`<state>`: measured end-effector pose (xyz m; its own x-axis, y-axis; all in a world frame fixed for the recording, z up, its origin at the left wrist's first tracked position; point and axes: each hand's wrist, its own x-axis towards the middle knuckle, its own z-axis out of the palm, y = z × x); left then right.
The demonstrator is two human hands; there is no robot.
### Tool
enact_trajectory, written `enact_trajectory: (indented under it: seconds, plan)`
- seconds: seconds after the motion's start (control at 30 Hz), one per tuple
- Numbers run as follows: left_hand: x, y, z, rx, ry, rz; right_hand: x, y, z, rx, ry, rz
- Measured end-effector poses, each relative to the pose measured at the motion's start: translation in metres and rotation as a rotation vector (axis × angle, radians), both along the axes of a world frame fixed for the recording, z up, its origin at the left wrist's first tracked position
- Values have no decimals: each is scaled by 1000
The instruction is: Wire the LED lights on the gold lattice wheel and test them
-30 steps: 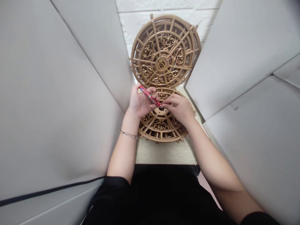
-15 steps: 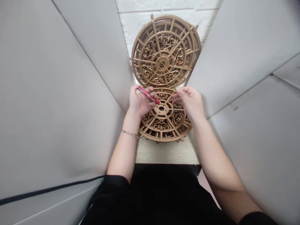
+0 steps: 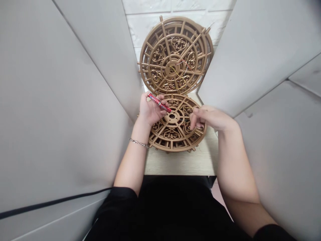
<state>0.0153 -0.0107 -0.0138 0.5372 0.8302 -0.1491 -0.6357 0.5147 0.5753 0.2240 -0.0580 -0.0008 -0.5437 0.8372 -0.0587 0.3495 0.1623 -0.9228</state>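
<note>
My left hand is closed round a slim red pen-like tool, its tip pointing at the hub of a round gold filigree disc lying flat on the wooden table. My right hand hovers over the disc's right edge, slightly blurred, with the fingers curled toward the thumb; nothing shows in them. A second gold disc stands upright behind, leaning on the white brick wall, with thin coloured wires at its centre.
Grey partition panels close in on the left and grey partition panels on the right, leaving a narrow wedge of table. A black cable runs along the lower left panel. My black clothing fills the bottom.
My right hand left the disc's hub, rose to the far right, then dropped to the disc's right edge. The left hand and red tool stayed nearly still.
</note>
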Motion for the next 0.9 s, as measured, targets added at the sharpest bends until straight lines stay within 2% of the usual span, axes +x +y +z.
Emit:
enact_trajectory:
  seconds: [0.1,0.17,0.53,0.73,0.9]
  plan:
    - [1,-1,0,7,9,5,-1,-4,3,-220,-107,292]
    - [1,-1,0,0,12,11,-3,-5,2,-282,-220,338]
    - [0,0,0,6,0,7,-5,6,-9,-4,-383,-4]
    - [1,-2,2,-13,5,16,-8,6,-8,143,-372,-54]
    - [0,-2,3,-7,-7,18,-8,7,-7,176,-415,-86]
